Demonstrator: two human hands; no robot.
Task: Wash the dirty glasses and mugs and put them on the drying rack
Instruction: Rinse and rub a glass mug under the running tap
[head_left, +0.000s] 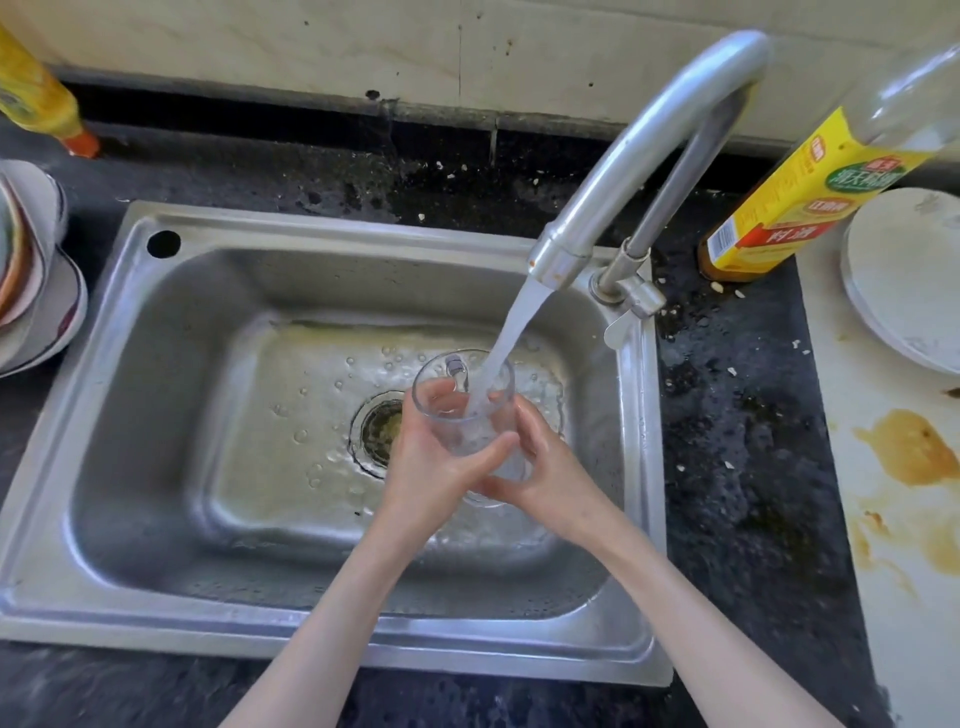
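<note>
At the upper left of the frame I see a yellow bottle (36, 98) with an orange cap lying across the dark counter (737, 441), and below it, at the left edge, a stack of bowls (36, 280). The steel sink (171, 415) fills the middle, its drain (379, 431) just left of my hands. My left hand (431, 467) wraps round the clear glass mug (467, 415), fingers curled behind it and thumb laid across its front. The mug sits right of centre in the frame, held above the sink floor, tilted, with its mouth toward the tap (639, 156). A stream of water (514, 338) runs from the spout into it. My right hand (545, 467) grips the lower right side of the mug, fingers against the glass and thumb reaching under toward the base. Further right, a tall bottle with a yellow label (789, 202) stands on the counter, and at the right edge a white plate (904, 275) rests on a pale, brown-stained board (909, 519).
</note>
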